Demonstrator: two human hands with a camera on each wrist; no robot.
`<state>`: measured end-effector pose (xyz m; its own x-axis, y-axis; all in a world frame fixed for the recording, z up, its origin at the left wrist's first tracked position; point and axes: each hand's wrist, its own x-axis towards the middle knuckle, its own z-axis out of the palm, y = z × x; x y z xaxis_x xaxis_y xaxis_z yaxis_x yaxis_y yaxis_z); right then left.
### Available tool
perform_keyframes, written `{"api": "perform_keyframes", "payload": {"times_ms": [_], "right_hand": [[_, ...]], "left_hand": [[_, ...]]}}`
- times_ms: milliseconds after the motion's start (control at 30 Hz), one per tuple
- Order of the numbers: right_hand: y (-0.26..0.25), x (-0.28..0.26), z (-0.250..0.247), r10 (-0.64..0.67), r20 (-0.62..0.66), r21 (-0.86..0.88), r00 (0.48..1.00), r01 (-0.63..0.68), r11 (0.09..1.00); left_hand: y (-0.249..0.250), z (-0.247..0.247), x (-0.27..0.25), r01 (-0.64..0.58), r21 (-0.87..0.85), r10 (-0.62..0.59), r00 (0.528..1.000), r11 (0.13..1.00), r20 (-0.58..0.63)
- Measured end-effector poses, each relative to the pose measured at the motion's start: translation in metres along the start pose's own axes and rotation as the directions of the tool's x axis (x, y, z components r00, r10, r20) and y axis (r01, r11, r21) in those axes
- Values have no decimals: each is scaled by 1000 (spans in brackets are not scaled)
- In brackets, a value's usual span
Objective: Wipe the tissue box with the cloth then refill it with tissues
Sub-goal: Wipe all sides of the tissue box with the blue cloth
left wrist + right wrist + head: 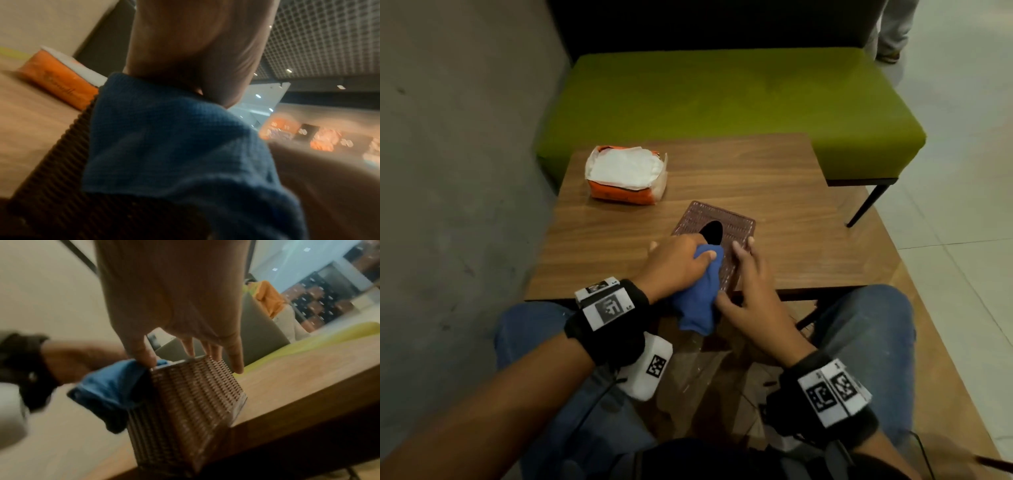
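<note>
A brown woven tissue box (732, 222) stands at the near edge of the wooden table (774, 185), its dark oval opening facing up. My left hand (681, 258) grips a bunched blue cloth (698, 301) and presses it on the box's near top; the cloth's tail hangs over the table edge. The right hand (748, 274) holds the box's near right corner, thumb on the near side and fingers on the right edge. In the right wrist view the fingers (236, 360) reach over the box (185, 394) beside the cloth (109, 386). In the left wrist view the cloth (174, 146) covers the box (51, 186).
An opened orange pack of white tissues (626, 174) lies at the table's far left, also in the left wrist view (59, 81). A green bench (722, 96) stands behind the table, a grey wall on the left. Someone's legs (893, 31) show at the far right.
</note>
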<state>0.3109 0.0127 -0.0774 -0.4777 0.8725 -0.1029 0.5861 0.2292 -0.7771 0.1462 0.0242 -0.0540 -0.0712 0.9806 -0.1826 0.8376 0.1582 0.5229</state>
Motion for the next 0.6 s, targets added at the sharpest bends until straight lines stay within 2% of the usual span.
{"api": "perform_keyframes", "payload": {"times_ms": [133, 233, 333, 367, 467, 600], "right_hand": [[-3, 4, -11, -4, 92, -208, 996, 23, 978], [-5, 5, -18, 7, 149, -344, 989, 45, 938], [-7, 4, -16, 34, 134, -329, 990, 12, 944], [-8, 4, -15, 45, 123, -323, 991, -2, 946], [-12, 6, -5, 43, 49, -355, 998, -23, 935], [-15, 9, 10, 30, -37, -407, 999, -43, 913]], "left_hand": [[-5, -13, 4, 21, -220, -2, 996, 975, 86], [-6, -22, 1, 13, -342, 3, 999, 939, 45], [-13, -43, -1, 28, -444, -52, 998, 896, -42], [-16, -53, -1, 5, -395, -32, 998, 919, -62], [-16, -65, -2, -60, -84, 59, 998, 995, -16], [-2, -32, 2, -158, 46, 154, 985, 986, 73]]}}
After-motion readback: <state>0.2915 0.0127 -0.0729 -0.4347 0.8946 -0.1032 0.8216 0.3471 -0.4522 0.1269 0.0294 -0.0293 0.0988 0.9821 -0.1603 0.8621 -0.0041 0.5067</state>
